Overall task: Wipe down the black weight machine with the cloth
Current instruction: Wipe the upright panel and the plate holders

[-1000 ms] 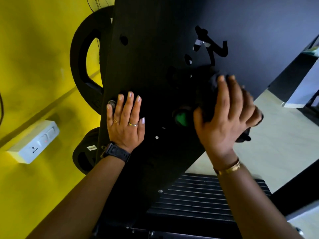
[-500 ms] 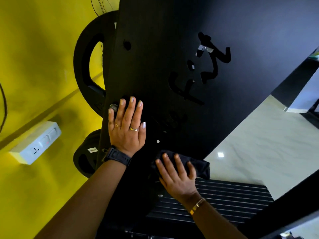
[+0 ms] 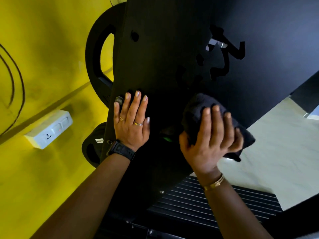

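Note:
The black weight machine's flat panel (image 3: 155, 69) fills the middle of the head view, with cut-out shapes in its upper right. My left hand (image 3: 132, 121) rests flat on the panel near its left edge, fingers straight, beside a small round bolt (image 3: 119, 100). My right hand (image 3: 211, 137) presses a bunched black cloth (image 3: 198, 107) against the panel's lower right part. Its fingers lie over the cloth and the thumb wraps the cloth's left side. Part of the cloth hangs past the panel's edge.
A yellow wall (image 3: 43, 66) with a white socket box (image 3: 50, 129) stands close on the left. Black weight plates (image 3: 96, 54) hang behind the panel's left edge. A ribbed black footplate (image 3: 215, 209) lies below, and pale tiled floor (image 3: 276, 161) spreads to the right.
My right hand swept the cloth down to the panel's bottom edge, then back up to the lower right part. My left hand stayed flat in place.

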Tool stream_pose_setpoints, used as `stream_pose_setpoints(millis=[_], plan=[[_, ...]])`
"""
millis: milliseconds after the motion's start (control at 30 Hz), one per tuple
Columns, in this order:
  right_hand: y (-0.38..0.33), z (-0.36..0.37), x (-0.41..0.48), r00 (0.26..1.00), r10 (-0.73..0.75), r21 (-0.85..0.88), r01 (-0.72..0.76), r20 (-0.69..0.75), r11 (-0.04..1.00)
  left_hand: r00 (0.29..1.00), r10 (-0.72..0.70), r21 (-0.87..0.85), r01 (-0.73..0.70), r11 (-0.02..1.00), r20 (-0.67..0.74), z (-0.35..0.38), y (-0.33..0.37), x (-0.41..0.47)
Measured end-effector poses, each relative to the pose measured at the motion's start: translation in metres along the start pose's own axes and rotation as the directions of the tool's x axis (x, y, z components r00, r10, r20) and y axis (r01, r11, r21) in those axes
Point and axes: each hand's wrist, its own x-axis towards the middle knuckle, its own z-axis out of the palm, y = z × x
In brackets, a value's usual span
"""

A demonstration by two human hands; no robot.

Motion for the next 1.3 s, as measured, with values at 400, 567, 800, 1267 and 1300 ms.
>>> stream_pose_setpoints(millis=[400, 567, 800, 1267, 1300], plan=[[-0.010, -0.020, -0.167, 0.729, -0.494, 0.176, 0.472, 0.474, 0.864, 0.951, 0.284, 0.002, -0.287, 0.958, 0.124, -0.008, -0.029, -0.055], [-0.008, -0.020, -0.114, 0.901, -0.307, 0.180, 0.262, 0.308, 0.948, 0.931, 0.320, 0.043, -0.332, 0.942, 0.176, -0.012, -0.047, -0.083], [-0.005, -0.004, -0.056, 0.996, -0.030, 0.294, 0.003, 0.086, 0.956, 0.924, 0.346, 0.097, -0.364, 0.926, 0.162, -0.005, -0.052, -0.086], [-0.030, 0.002, -0.213, 0.652, -0.645, 0.280, 0.583, 0.398, 0.763, 0.921, 0.381, 0.054, -0.385, 0.921, 0.076, 0.004, -0.053, -0.095], [-0.032, -0.001, -0.209, 0.642, -0.645, 0.286, 0.581, 0.416, 0.762, 0.923, 0.376, 0.050, -0.380, 0.924, 0.079, 0.004, -0.054, -0.096]])
